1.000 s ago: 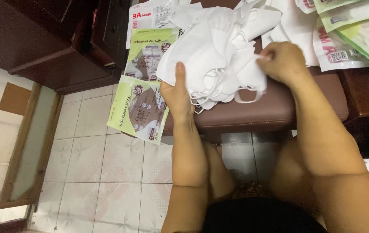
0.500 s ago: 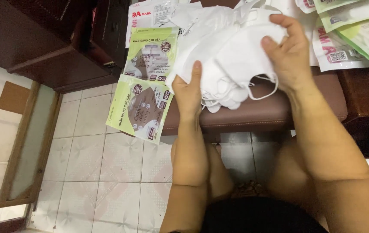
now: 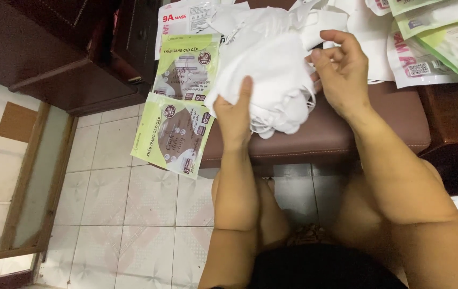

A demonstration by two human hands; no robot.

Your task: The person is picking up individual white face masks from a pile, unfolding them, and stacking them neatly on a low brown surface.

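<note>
Because only the left hand [image 3: 233, 115] clamps the stack of white masks [image 3: 269, 69] while the right hand [image 3: 341, 67] hovers half-open, loose ones could slide off the brown stool [image 3: 336, 136].

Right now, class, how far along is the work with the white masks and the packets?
Done: nothing visibly finished; whether the packets at top right are filled cannot be told. In hand: the left hand grips a stack of white masks on the brown padded seat; the right hand plucks at its edge. Left: two green packets lie flat beside the stack.
</note>
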